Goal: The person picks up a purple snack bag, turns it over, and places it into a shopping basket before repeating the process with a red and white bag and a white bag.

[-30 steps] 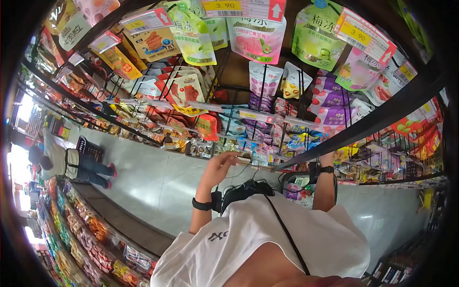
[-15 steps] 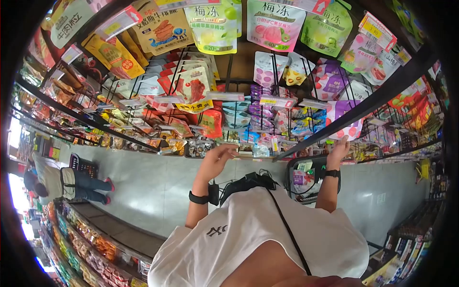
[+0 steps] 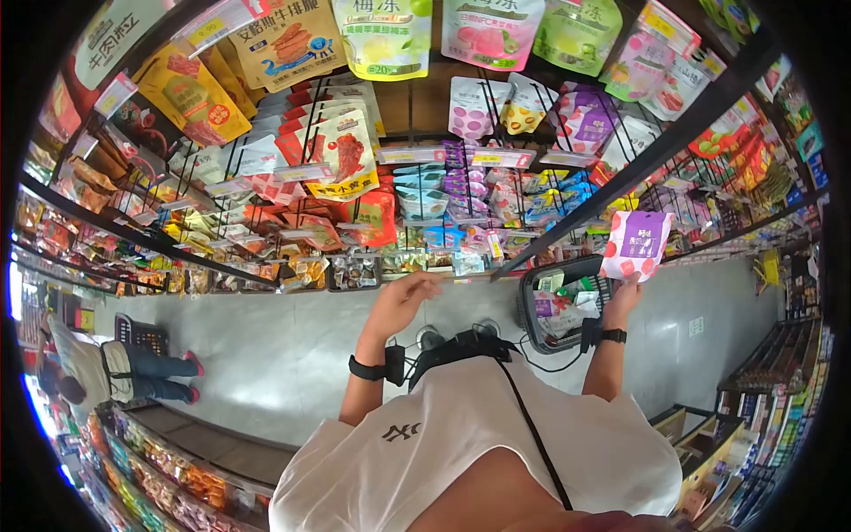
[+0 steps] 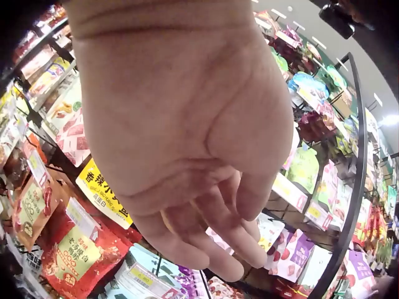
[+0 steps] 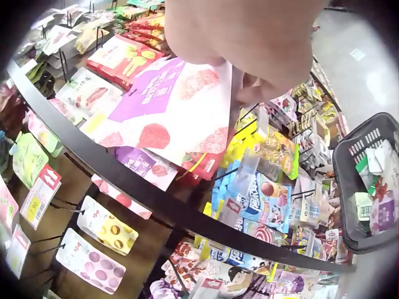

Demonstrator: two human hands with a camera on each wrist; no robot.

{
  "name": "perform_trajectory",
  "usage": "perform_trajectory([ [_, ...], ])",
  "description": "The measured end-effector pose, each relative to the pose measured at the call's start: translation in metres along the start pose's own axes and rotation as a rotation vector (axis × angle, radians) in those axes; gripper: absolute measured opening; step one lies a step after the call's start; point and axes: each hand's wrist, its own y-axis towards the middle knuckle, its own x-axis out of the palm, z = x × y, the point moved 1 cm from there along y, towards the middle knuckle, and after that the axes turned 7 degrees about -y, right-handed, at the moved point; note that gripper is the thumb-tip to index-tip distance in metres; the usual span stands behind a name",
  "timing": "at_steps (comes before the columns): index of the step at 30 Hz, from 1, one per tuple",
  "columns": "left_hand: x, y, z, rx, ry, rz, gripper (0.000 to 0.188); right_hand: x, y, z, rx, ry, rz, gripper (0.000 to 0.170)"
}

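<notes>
My right hand (image 3: 624,300) pinches a white and purple snack pouch (image 3: 636,245) by its lower edge, holding it up in front of the shelf rack. Red sugared pieces are printed on the pouch, and its front fills the upper middle of the right wrist view, where my right hand (image 5: 249,43) covers one edge. With fingers loosely bent and nothing in them, my left hand (image 3: 403,303) hangs before the lower shelves. The left wrist view shows that palm and its relaxed fingers in front of hanging snack bags.
A dark shopping basket (image 3: 528,310) with several packets inside stands near my right arm. The rack's black bar (image 3: 638,168) slants across the right side. Hanging pouches crowd the rack ahead. Another person (image 3: 115,368) is in the aisle at left, beside a second basket (image 3: 137,335).
My right hand reached into the rack, took hold of the purple and white pouch and drew it out towards me. The basket has come into fuller view. My left hand stays nearly still.
</notes>
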Motion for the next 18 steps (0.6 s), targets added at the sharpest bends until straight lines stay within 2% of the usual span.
perform_trajectory([
  [3,0.010,-0.001,0.006,0.030,0.024,-0.053,0.029,-0.023,-0.016,0.000,0.101,-0.049,-0.007,0.031],
  [6,0.027,0.002,0.004,0.091,0.044,-0.116,0.027,-0.048,-0.032,-0.005,0.210,0.042,-0.255,0.027],
  [9,0.067,0.006,0.018,0.071,0.098,-0.195,0.029,-0.082,-0.053,-0.022,0.220,-0.040,-0.692,0.035],
  [10,0.079,0.010,0.018,0.096,0.191,-0.268,0.049,-0.087,-0.076,-0.052,0.259,-0.101,-0.839,0.033],
  [11,0.099,0.010,0.026,0.112,0.196,-0.308,0.057,-0.101,-0.086,-0.056,0.307,-0.124,-0.862,0.032],
  [13,0.150,0.007,0.046,0.138,0.197,-0.389,0.074,-0.122,-0.113,-0.086,0.380,-0.224,-1.026,0.035],
  [14,0.174,0.008,0.043,0.131,0.171,-0.473,0.094,-0.137,-0.120,-0.084,0.391,-0.235,-1.067,0.036],
  [17,0.253,-0.003,0.059,0.274,0.170,-0.653,0.090,-0.181,-0.137,-0.090,0.414,-0.289,-1.288,0.040],
  [18,0.283,-0.007,0.067,0.318,0.080,-0.714,0.074,-0.199,-0.136,-0.089,0.428,-0.320,-1.347,0.041],
])
